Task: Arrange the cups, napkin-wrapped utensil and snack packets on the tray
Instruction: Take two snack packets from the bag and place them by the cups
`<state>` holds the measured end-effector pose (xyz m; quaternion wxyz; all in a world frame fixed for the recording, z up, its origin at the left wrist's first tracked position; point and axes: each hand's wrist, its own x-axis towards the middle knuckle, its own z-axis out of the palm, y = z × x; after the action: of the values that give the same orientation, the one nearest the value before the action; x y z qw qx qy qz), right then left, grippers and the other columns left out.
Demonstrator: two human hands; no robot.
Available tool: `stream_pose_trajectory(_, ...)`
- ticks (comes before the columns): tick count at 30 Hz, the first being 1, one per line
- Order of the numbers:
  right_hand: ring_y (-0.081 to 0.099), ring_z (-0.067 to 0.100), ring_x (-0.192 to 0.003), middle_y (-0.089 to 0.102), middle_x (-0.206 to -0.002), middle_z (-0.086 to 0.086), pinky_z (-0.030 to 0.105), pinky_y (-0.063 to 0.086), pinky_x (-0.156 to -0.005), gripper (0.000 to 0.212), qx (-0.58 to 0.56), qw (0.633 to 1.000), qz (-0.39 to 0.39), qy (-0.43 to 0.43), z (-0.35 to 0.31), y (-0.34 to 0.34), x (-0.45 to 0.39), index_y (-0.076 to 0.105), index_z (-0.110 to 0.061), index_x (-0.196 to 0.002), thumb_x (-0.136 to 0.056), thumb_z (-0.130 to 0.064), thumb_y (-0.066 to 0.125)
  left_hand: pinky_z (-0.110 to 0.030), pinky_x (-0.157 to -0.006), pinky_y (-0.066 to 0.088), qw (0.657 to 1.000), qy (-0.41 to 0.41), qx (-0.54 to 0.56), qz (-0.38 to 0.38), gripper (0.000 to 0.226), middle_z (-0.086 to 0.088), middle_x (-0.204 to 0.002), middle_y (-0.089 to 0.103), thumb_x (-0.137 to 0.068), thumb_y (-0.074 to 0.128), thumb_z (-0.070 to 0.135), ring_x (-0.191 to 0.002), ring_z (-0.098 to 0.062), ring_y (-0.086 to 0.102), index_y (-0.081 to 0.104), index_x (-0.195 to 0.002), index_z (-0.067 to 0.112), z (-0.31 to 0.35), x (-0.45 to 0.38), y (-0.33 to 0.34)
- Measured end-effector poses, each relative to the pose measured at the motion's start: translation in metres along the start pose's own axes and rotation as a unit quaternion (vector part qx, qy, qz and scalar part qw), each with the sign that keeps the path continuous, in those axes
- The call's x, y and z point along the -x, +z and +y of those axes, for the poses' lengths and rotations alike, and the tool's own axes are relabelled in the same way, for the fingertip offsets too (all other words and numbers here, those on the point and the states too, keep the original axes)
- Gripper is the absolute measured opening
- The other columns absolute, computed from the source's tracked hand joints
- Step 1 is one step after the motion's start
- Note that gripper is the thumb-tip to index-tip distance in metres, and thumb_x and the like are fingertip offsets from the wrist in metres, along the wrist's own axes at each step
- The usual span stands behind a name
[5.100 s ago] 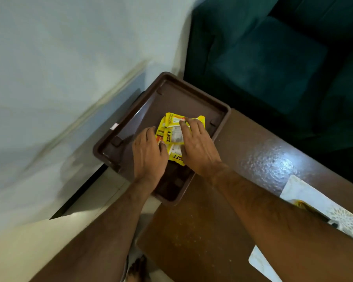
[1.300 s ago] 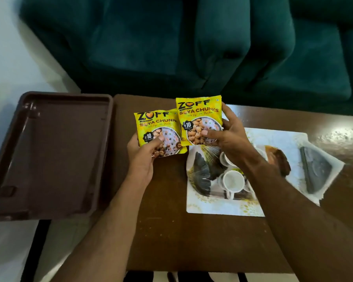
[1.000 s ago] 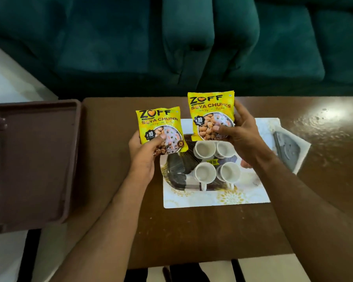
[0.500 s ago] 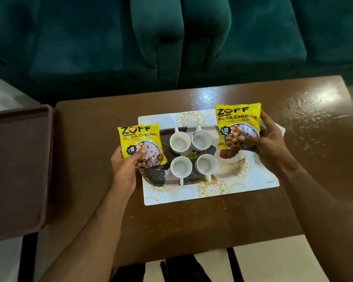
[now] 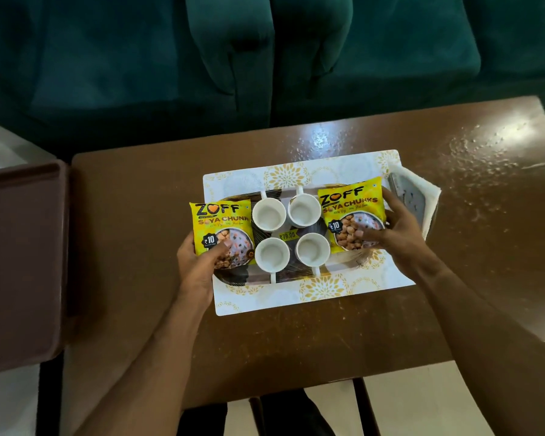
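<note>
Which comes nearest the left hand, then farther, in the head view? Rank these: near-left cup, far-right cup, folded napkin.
From the left hand:
1. near-left cup, just right of that hand.
2. far-right cup, across the cluster, farther back.
3. folded napkin, at the tray's right end.

- The brown box (image 5: 19,262) is cut off by the left edge.
- The left packet (image 5: 221,228) hides the tray's (image 5: 296,297) left rim; its lower corner is behind the left hand (image 5: 199,265).
- The napkin (image 5: 422,202) is half hidden behind the right hand (image 5: 397,234); what it wraps cannot be made out.
- The desk's (image 5: 139,215) right corner is cut off.
</note>
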<state>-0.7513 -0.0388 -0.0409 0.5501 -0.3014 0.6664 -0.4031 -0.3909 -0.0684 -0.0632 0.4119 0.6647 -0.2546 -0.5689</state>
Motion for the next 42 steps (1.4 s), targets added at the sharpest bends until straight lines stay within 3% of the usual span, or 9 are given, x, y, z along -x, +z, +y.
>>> stream_pose_trajectory(4, 0.073, 0.032, -0.106, 0.071, -0.119, 0.015, 0.040, 0.062, -0.069, 0.099, -0.015, 1.000, 0.000, 0.016, 0.003, 0.005, -0.003, 0.046, -0.036, -0.149, -0.072, 0.015, 0.081, -0.031, -0.073, 0.063, 0.999, 0.028, -0.036, 0.000, 0.035, -0.008, -0.103, 0.078, -0.082, 0.078, -0.003, -0.096, -0.024, 0.076, 0.070, -0.115, 0.005, -0.003, -0.002, 0.001)
stream_pose_trajectory(7, 0.071, 0.032, -0.110, 0.069, -0.122, 0.015, 0.042, 0.062, -0.074, 0.097, -0.016, 1.000, -0.001, 0.020, 0.004, 0.007, -0.005, 0.048, -0.038, -0.147, -0.072, 0.013, 0.082, -0.031, -0.078, 0.062, 0.996, 0.056, -0.070, 0.024, 0.025, -0.004, -0.105, 0.078, -0.091, 0.077, 0.015, -0.101, -0.020, 0.075, 0.072, -0.114, 0.009, -0.006, 0.000, 0.005)
stream_pose_trajectory(12, 0.069, 0.017, -0.110, 0.072, -0.111, -0.015, 0.044, 0.062, -0.087, 0.060, 0.093, 0.993, 0.037, -0.065, 0.002, 0.013, -0.001, 0.056, -0.042, -0.135, -0.086, -0.020, 0.083, -0.026, -0.073, 0.054, 0.958, 0.150, -0.188, 0.158, 0.025, 0.007, -0.088, 0.074, -0.097, 0.066, 0.041, -0.081, -0.008, 0.069, 0.074, -0.101, 0.018, -0.010, 0.009, 0.018)
stream_pose_trajectory(16, 0.071, 0.026, -0.086, 0.074, -0.097, -0.005, 0.047, 0.060, -0.075, 0.032, 0.304, 0.934, 0.144, -0.121, 0.003, 0.022, -0.003, 0.067, -0.030, -0.122, -0.095, -0.048, 0.065, -0.024, -0.067, 0.043, 0.925, 0.175, -0.260, 0.213, 0.024, -0.005, -0.095, 0.073, -0.095, 0.066, 0.035, -0.082, -0.018, 0.064, 0.069, -0.099, 0.011, -0.017, 0.009, 0.021)
stream_pose_trajectory(21, 0.062, 0.034, -0.080, 0.068, -0.085, 0.011, 0.038, 0.047, -0.063, 0.036, 0.436, 0.865, 0.203, -0.143, 0.009, 0.031, -0.005, 0.068, -0.011, -0.106, -0.100, -0.045, 0.058, -0.028, -0.080, 0.037, 0.920, 0.139, -0.290, 0.223, 0.030, -0.016, -0.112, 0.063, -0.095, 0.067, 0.028, -0.102, -0.032, 0.058, 0.061, -0.111, 0.003, -0.024, 0.004, 0.020)
stream_pose_trajectory(27, 0.057, 0.038, -0.101, 0.057, -0.107, 0.019, 0.044, 0.050, -0.083, 0.038, 0.448, 0.862, 0.208, -0.116, 0.014, 0.038, -0.007, 0.068, -0.003, -0.112, -0.101, -0.038, 0.058, -0.047, -0.090, 0.045, 0.914, 0.088, -0.353, 0.181, 0.042, -0.022, -0.126, 0.048, -0.103, 0.056, 0.031, -0.111, -0.040, 0.052, 0.052, -0.123, -0.005, -0.031, 0.002, 0.020)
stream_pose_trajectory(32, 0.045, 0.036, -0.129, 0.048, -0.138, 0.021, 0.048, 0.041, -0.103, 0.055, 0.506, 0.817, 0.235, -0.149, 0.016, 0.043, -0.001, 0.047, -0.004, -0.143, -0.103, -0.041, 0.054, -0.055, -0.104, 0.035, 0.846, 0.128, -0.458, 0.239, 0.068, -0.018, -0.144, 0.041, -0.100, 0.045, 0.053, -0.133, -0.039, 0.040, 0.036, -0.148, 0.007, -0.021, 0.013, 0.024)
stream_pose_trajectory(37, 0.024, 0.032, -0.154, 0.029, -0.164, 0.016, 0.050, 0.022, -0.125, 0.057, 0.549, 0.780, 0.116, -0.277, 0.020, 0.048, 0.001, 0.031, -0.005, -0.156, -0.108, -0.034, 0.041, -0.047, -0.125, 0.020, 0.760, 0.286, -0.574, 0.102, 0.065, -0.008, -0.163, 0.028, -0.103, 0.040, 0.043, -0.155, -0.027, 0.022, 0.022, -0.158, 0.013, -0.018, 0.015, 0.022)
stream_pose_trajectory(42, 0.006, 0.028, -0.159, 0.015, -0.170, 0.013, 0.054, 0.013, -0.127, 0.060, 0.602, 0.763, 0.040, -0.230, 0.023, 0.048, -0.007, 0.024, -0.008, -0.160, -0.109, -0.039, 0.029, -0.052, -0.129, 0.015, 0.724, 0.289, -0.626, 0.009, 0.072, -0.007, -0.172, 0.013, -0.103, 0.036, 0.043, -0.161, -0.025, 0.006, 0.012, -0.163, 0.010, -0.028, 0.008, 0.023)
